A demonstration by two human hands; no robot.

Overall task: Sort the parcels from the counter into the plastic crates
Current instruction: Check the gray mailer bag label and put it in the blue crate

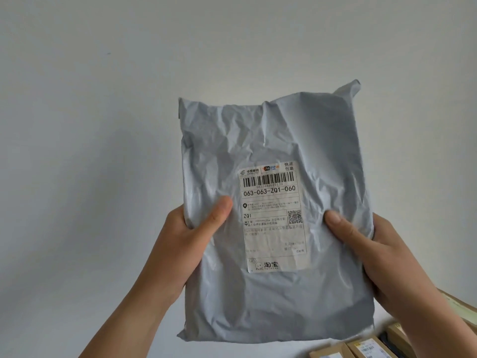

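Note:
A crumpled grey plastic mailer parcel [276,140] is held upright in front of a pale wall, its white shipping label [273,218] with barcode facing me. My left hand [191,236] grips its left edge, thumb pressed on the front beside the label. My right hand [361,244] grips the right edge, thumb on the front near the label's QR code. The fingers of both hands are hidden behind the parcel. No crate is in view.
Several brown cardboard parcels [366,348] with labels lie at the bottom right corner. Another flat cardboard piece [462,308] shows at the right edge behind my right forearm. The plain pale wall [103,99] fills the rest of the view.

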